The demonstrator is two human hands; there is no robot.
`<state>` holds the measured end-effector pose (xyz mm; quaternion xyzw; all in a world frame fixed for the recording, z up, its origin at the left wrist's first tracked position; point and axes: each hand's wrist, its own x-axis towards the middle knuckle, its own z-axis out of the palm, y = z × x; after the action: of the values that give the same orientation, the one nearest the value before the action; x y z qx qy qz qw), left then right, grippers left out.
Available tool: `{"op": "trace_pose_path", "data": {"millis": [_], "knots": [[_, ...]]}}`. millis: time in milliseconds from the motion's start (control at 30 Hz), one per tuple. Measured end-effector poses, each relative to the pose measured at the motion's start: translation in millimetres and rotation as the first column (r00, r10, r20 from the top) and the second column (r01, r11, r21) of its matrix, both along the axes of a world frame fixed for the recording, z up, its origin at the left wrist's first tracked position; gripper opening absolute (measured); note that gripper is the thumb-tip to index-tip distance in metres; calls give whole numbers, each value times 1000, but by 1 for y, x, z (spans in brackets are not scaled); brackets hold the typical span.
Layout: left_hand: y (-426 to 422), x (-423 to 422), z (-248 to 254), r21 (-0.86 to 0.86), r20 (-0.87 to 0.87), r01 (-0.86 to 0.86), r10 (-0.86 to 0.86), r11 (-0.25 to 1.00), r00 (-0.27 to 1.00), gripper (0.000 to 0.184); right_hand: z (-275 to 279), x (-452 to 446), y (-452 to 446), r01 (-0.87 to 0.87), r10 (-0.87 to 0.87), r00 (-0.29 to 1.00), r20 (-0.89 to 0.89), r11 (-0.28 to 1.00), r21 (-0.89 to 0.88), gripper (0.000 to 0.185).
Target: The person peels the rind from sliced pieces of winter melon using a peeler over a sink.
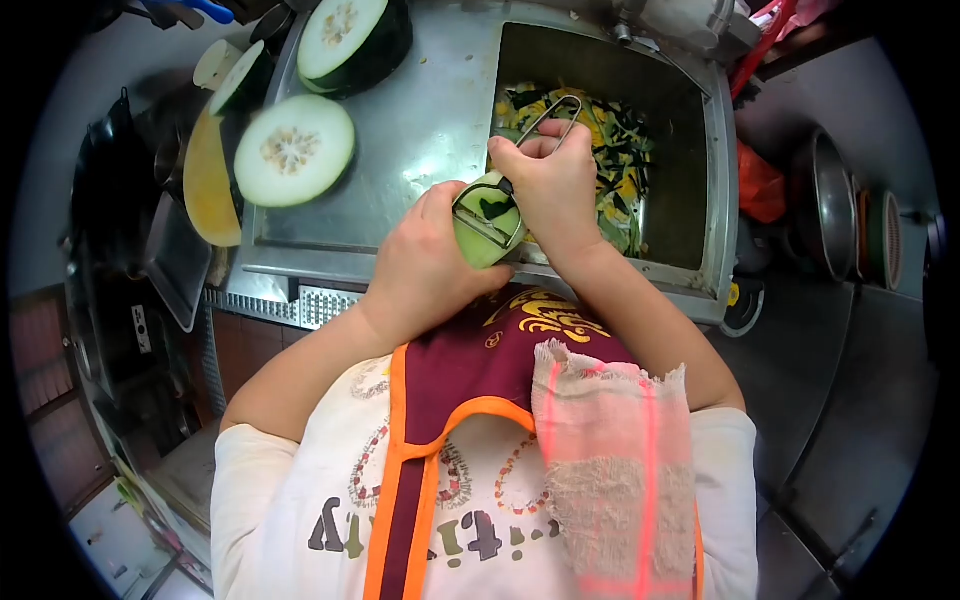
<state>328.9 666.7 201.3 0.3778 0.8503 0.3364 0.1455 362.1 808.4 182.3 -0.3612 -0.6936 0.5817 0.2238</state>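
Observation:
My left hand (425,250) is wrapped round a pale green piece of winter melon (478,245) at the sink's near left edge. In my right hand (553,185) is a metal peeler (571,103), its looped handle sticking up past my fingers. The peeler's blade lies across the melon's surface, with a dark bit of peel at its frame. Beyond my right hand, the sink basin (680,130) holds many green and yellow peelings (622,180). My fingers partly hide the melon piece.
Cut winter melon pieces, among them a round slice (295,150) and a thick dark-skinned chunk (357,45), rest on the metal drainboard (430,110) and its left edge. A yellow-orange piece (208,185) stands farther left. Metal bowls (835,205) are at the right.

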Motion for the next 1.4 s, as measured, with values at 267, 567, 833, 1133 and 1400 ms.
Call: {"op": "trace_pose_path", "data": {"millis": [267, 567, 833, 1133, 1400], "knots": [[3, 0, -7, 23, -61, -45, 47, 999, 997, 64, -10, -4, 7, 55, -55, 998, 4, 995, 81, 50], [-1, 3, -13, 48, -132, 9, -2, 999, 991, 54, -109, 2, 69, 279, -279, 957, 85, 960, 12, 56], [-10, -1, -11, 41, -87, -76, 79, 996, 993, 55, -82, 25, 96, 268, -287, 954, 89, 677, -685, 14], [-4, -1, -12, -8, -96, -114, 113, 993, 989, 57, -47, -10, 14, 120, -259, 950, -173, 815, -566, 50], [-13, -6, -14, 45, -167, -69, 76, 997, 983, 53, -142, 31, 97, 484, -442, 875, 198, 809, -332, 26]]}}
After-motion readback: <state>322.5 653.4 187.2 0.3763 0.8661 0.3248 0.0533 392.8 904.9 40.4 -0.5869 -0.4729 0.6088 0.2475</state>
